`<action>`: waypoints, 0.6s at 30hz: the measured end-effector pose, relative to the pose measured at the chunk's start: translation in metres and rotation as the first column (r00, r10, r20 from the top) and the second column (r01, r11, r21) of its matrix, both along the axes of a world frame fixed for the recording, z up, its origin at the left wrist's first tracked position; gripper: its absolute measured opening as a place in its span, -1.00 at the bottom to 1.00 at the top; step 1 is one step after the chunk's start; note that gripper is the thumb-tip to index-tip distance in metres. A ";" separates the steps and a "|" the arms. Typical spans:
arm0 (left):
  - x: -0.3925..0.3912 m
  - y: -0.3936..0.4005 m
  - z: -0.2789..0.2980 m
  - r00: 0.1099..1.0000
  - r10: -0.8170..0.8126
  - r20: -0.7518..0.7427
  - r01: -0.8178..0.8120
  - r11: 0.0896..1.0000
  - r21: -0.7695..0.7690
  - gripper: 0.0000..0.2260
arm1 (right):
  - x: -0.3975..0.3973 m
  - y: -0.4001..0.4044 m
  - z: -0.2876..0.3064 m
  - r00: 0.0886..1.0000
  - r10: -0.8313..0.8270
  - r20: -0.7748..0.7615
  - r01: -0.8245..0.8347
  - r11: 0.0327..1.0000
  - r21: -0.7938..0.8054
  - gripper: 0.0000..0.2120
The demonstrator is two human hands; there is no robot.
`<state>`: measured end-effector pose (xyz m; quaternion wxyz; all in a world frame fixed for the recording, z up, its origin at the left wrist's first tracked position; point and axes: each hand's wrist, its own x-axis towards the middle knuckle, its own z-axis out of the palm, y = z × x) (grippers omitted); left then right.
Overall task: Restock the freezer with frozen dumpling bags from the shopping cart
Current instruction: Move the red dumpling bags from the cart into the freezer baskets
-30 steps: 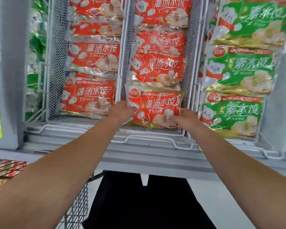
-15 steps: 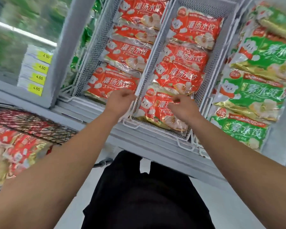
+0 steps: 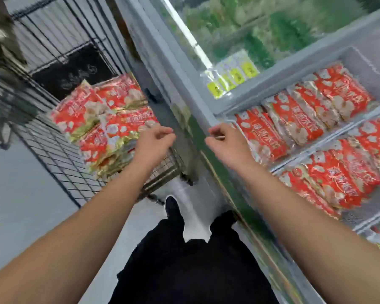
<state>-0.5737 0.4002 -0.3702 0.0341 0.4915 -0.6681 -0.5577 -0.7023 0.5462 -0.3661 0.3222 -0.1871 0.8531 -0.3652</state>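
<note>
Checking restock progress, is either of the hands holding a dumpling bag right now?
No, the left hand and right hand both hang empty, loosely curled, between the cart's red bags and the freezer.

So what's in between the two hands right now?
In the head view, nothing is held between the left hand and the right hand. Behind the gap shows the freezer's grey outer edge, with the floor lower down.

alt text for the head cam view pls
Both hands, left and right, hover empty between a wire cart holding red dumpling bags and an open freezer with rows of the same bags.
</note>
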 end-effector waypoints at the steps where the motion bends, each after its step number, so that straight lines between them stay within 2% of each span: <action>1: 0.020 -0.017 -0.001 0.999 0.050 0.001 -0.050 0.999 0.013 -0.83 | 0.014 -0.021 0.000 0.999 0.040 0.003 -0.040 0.999 0.004 -0.76; 5: 0.095 -0.077 -0.011 0.983 0.181 0.009 -0.182 0.983 0.034 -0.95 | 0.069 -0.095 -0.004 0.984 0.178 0.022 -0.179 0.983 0.038 -0.76; 9: 0.156 -0.119 -0.029 0.936 0.348 0.050 -0.351 0.932 0.086 -0.79 | 0.103 -0.145 -0.013 0.946 0.314 0.079 -0.321 0.941 0.103 -0.80; 14: 0.195 -0.148 -0.058 0.867 0.485 0.117 -0.496 0.862 0.101 -0.96 | 0.117 -0.193 -0.036 0.903 0.417 0.103 -0.429 0.883 0.189 -0.78; 18: 0.198 -0.164 -0.081 0.839 0.521 0.157 -0.542 0.825 0.161 -0.93 | 0.114 -0.231 -0.066 0.849 0.513 0.125 -0.527 0.809 0.262 -0.68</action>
